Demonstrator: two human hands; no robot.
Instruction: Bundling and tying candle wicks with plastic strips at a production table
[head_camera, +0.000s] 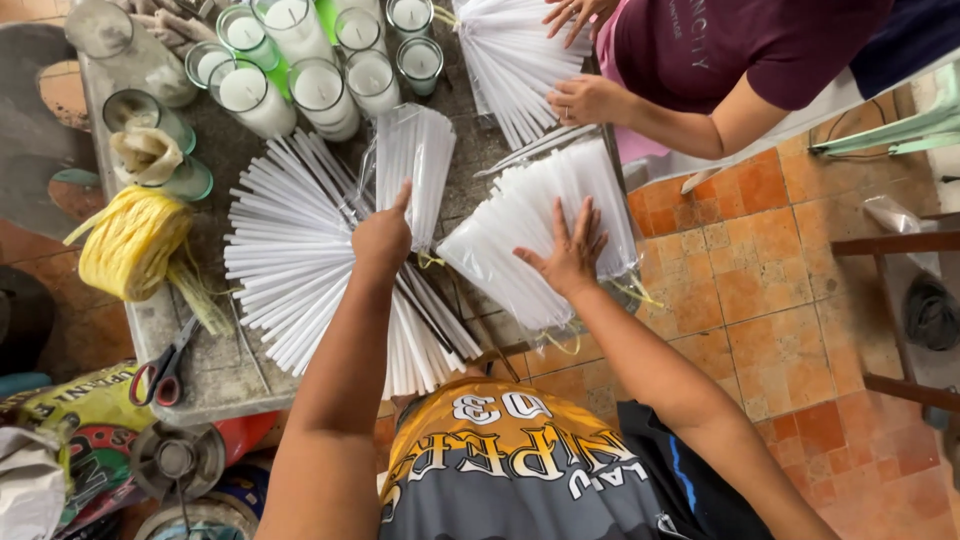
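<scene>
Left hand (381, 238) is resting on the fanned pile of thin white candles (300, 260), with its fingertips reaching up to touch the lower edge of a clear plastic bag of candles (415, 165); the fingers are lying loosely curved and are not closing around anything. Right hand (570, 255) is pressing flat, fingers spread wide, on a second, larger bag of candles (530, 235) that is lying slanted near the right edge of the table (215, 375); it is gripping nothing. The loose candles are spreading out like a fan across the middle of the grey table, between the two arms and just in front of the person's body. Behind them, at the far side of the table, a cluster of glass jar candles (300, 60) is standing upright. To the left a roll of yellow twine (130, 245) is sitting near the table's edge, and red-handled scissors (165, 365) are lying at the near left corner. Across the table another person in a dark maroon shirt is working: one of their hands (585, 100) is lying by a third spread of white candles (510, 55), the other hand (570, 15) is touching its top. Orange floor tiles (760, 300) are showing to the right.
</scene>
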